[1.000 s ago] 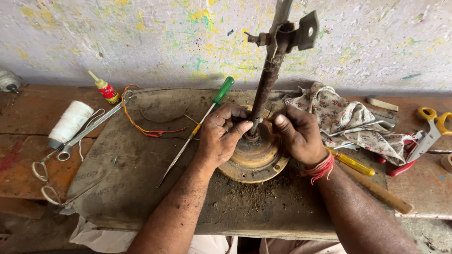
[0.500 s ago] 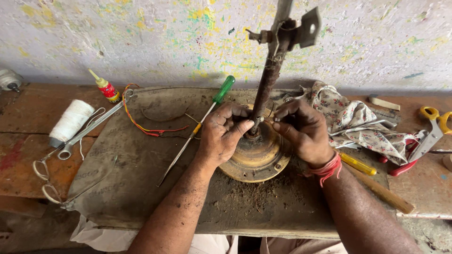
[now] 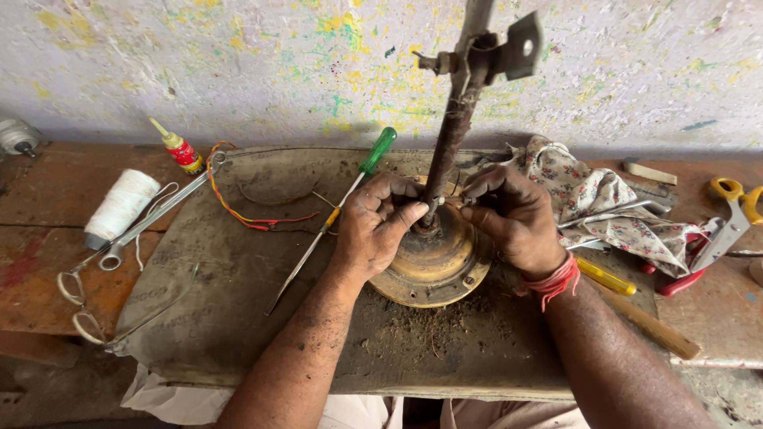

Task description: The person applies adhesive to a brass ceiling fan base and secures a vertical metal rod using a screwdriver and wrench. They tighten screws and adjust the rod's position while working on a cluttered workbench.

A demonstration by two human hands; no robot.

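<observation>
A round, dirty yellow-brown motor housing [image 3: 433,266] lies on a grey mat [image 3: 238,286], with a rusty rod [image 3: 451,131] standing up from its middle. A grey metal bracket [image 3: 520,46] tops the rod. My left hand [image 3: 377,226] rests on the housing's left side, thumb pressed to the rod's base. My right hand [image 3: 513,218] curls on the right side, fingertips pinching something small beside the rod; what it is stays hidden. A red thread [image 3: 552,282] wraps my right wrist.
A green-handled screwdriver [image 3: 342,206] lies left of the housing, near red-orange wires [image 3: 238,206], a white thread spool [image 3: 121,205], long metal scissors [image 3: 119,246] and a small red bottle [image 3: 181,149]. A floral cloth [image 3: 604,206], yellow-handled scissors [image 3: 735,214] and a yellow tool [image 3: 606,276] lie right.
My right hand has lifted from the housing's rim to the rod's base, fingers now curled and pinching there. My left hand stays put.
</observation>
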